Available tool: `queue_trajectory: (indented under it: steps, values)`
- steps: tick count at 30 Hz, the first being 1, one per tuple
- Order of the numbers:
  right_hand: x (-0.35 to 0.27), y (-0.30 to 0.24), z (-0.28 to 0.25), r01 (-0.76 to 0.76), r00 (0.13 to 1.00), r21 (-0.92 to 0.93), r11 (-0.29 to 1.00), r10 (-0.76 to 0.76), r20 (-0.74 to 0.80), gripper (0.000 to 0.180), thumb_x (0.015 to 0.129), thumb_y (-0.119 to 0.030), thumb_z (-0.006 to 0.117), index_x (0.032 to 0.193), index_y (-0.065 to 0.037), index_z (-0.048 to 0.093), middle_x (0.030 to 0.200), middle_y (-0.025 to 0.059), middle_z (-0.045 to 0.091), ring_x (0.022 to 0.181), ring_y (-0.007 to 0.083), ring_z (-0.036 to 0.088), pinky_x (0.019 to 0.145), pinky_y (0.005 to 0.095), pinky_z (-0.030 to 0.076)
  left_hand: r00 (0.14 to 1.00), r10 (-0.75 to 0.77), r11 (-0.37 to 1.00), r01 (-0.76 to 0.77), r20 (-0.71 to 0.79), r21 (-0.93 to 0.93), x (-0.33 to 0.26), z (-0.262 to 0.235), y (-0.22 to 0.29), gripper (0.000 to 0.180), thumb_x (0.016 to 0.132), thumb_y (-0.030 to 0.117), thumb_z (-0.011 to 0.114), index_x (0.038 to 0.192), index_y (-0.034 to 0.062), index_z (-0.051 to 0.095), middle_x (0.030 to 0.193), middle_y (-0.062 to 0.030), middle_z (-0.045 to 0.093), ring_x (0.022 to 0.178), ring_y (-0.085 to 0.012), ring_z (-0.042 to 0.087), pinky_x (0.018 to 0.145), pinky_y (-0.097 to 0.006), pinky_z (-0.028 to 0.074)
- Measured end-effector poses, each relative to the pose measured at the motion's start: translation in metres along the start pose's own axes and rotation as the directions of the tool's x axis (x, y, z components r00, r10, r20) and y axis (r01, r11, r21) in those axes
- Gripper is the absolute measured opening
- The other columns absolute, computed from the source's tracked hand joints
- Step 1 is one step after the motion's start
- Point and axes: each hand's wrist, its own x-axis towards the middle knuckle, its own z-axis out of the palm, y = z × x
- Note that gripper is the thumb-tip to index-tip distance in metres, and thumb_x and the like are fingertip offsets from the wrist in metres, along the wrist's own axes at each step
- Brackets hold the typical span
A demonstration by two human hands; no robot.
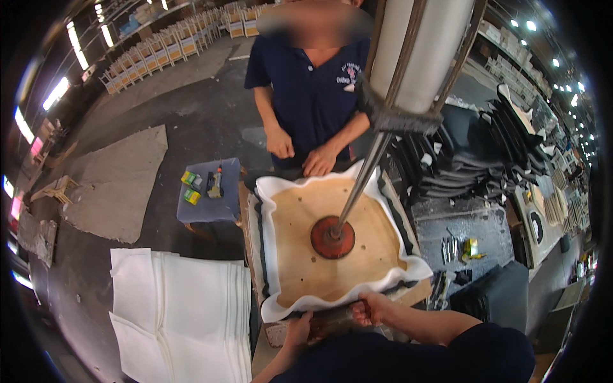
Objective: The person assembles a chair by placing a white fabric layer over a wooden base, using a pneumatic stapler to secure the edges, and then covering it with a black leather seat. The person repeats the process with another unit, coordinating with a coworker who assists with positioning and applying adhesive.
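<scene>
Both hands are down at the near edge: the left hand [299, 330] and right hand [368, 310] each clamped on the white fabric [281, 191] wrapped under the wooden seat board [357, 255]. Just beyond them the red press pad [332, 237] pins the board. If either grip slips, the fabric could wrinkle along that edge.

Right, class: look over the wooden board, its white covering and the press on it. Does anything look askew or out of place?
The white fabric around the square wooden board lies unevenly, with wavy, rumpled edges curling up. The metal rod leans onto the round red pad. Left hand and right hand grip the near edge.
</scene>
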Motion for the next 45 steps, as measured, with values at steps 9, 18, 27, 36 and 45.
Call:
queue_trajectory:
  steps: [9,18,27,36,45]
  values:
    - [-0.003,-0.005,-0.005,-0.024,0.999,0.025,0.999,0.024,0.026,0.04,0.115,-0.035,0.049,0.109,-0.004,0.074,0.08,0.0046,0.069,0.07,0.0216,0.069,0.063,0.0447,0.063,0.985,-0.126,0.98,0.142,0.12,-0.141,0.021,0.051,-0.011,0.045,0.114,0.031,0.05,0.152,0.0059,0.052,0.125,-0.0177,0.075,0.1,-0.0335,0.076,0.089,-0.049,0.066]
    - [0.004,-0.001,-0.019,0.062,0.974,-0.056,0.996,-0.049,0.22,0.042,0.114,-0.034,0.045,0.091,-0.009,0.07,0.068,0.0028,0.065,0.064,0.025,0.065,0.065,0.0434,0.055,0.972,-0.235,0.961,0.232,0.002,-0.153,0.023,0.105,0.01,0.036,0.11,0.038,0.055,0.116,0.0042,0.065,0.097,-0.0089,0.072,0.088,-0.0295,0.076,0.078,-0.048,0.066]
    - [0.005,0.012,-0.012,0.113,0.976,-0.015,0.993,-0.108,0.189,0.045,0.114,-0.034,0.044,0.09,-0.008,0.072,0.061,0.0026,0.061,0.059,0.0277,0.062,0.062,0.0443,0.052,0.944,-0.312,0.95,0.31,-0.103,-0.037,0.034,0.107,0.01,0.04,0.108,0.04,0.053,0.109,0.0042,0.07,0.078,-0.0032,0.064,0.075,-0.0276,0.069,0.079,-0.048,0.059]
    - [-0.003,-0.004,-0.016,0.089,0.989,-0.051,0.995,-0.082,0.119,0.044,0.112,-0.038,0.052,0.087,-0.008,0.074,0.063,0.0018,0.062,0.059,0.0265,0.06,0.062,0.0445,0.05,0.961,-0.252,0.966,0.244,-0.113,-0.08,0.045,0.11,0.006,0.035,0.108,0.038,0.055,0.093,0.0076,0.067,0.061,-0.0004,0.05,0.064,-0.0266,0.06,0.071,-0.049,0.053]
    - [-0.005,-0.038,-0.017,-0.022,0.998,-0.418,0.908,-0.004,-0.061,0.064,0.113,-0.064,0.05,0.099,-0.006,0.071,0.076,0.0033,0.071,0.069,0.0246,0.067,0.069,0.0438,0.059,0.998,0.064,0.984,-0.066,-0.018,-0.164,0.038,0.119,-0.033,0.04,0.11,0.035,0.055,0.086,0.0041,0.065,0.063,-0.0069,0.054,0.055,-0.0238,0.054,0.054,-0.04,0.051]
